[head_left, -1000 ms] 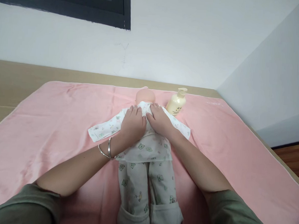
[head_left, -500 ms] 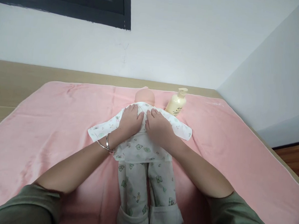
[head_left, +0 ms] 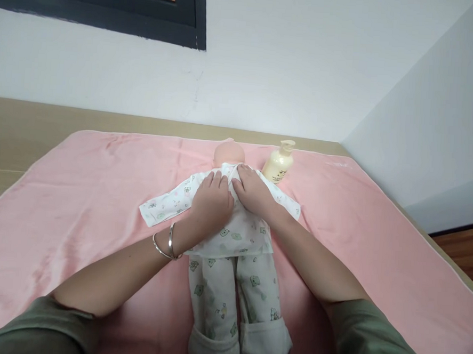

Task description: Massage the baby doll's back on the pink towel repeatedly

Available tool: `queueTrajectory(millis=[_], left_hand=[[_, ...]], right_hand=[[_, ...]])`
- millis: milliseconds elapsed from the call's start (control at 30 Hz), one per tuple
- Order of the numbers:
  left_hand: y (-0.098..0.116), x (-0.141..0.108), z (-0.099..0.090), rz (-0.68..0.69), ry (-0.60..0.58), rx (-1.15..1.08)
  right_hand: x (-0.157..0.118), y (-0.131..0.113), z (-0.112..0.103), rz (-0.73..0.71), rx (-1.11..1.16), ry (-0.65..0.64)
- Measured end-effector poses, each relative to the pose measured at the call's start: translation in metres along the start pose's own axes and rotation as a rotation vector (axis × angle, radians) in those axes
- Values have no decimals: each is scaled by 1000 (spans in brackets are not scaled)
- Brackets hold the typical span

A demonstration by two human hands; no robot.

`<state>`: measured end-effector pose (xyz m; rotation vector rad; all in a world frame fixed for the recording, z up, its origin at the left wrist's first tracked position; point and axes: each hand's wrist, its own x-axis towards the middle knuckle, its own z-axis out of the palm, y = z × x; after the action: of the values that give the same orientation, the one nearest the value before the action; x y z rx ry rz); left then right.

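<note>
A baby doll (head_left: 229,153) lies stretched out on a pink blanket, its bald head at the far end. It wears a white printed top (head_left: 241,236) and matching trousers (head_left: 217,293) with turned-up cuffs. My left hand (head_left: 213,199) rests flat on the upper part of the top, left of the middle, fingers pointing toward the head. A silver bangle is on that wrist. My right hand (head_left: 254,191) lies on the top's upper right, fingers extended near the collar. Both hands are open and grip nothing. The doll's face is not visible.
A pale yellow pump bottle (head_left: 278,162) stands on the blanket just right of the doll's head. The pink blanket (head_left: 99,200) covers most of the wooden surface (head_left: 18,137). Behind is a white wall (head_left: 267,66) with a dark window frame (head_left: 150,22).
My left hand has slid a little toward me and right on the doll's top. My right hand has moved slightly up toward the collar. The trouser legs have shifted slightly right.
</note>
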<state>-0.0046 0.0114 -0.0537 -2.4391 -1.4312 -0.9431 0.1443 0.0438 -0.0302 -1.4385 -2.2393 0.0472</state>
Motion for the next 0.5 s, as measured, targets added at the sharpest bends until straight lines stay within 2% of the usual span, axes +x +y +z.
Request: queueTrajectory(millis=[67, 133, 300, 500], left_hand=[[-5, 5, 1, -28, -2, -54], [-10, 8, 5, -114, -11, -92], [-17, 10, 16, -313, -7, -141], [-25, 16, 20, -305, -20, -175]], right_hand=[[-7, -9, 1, -42, -90, 21], [-11, -14, 0, -76, -145, 25], [-6, -5, -9, 52, -15, -73], [3, 4, 17, 81, 6, 121]])
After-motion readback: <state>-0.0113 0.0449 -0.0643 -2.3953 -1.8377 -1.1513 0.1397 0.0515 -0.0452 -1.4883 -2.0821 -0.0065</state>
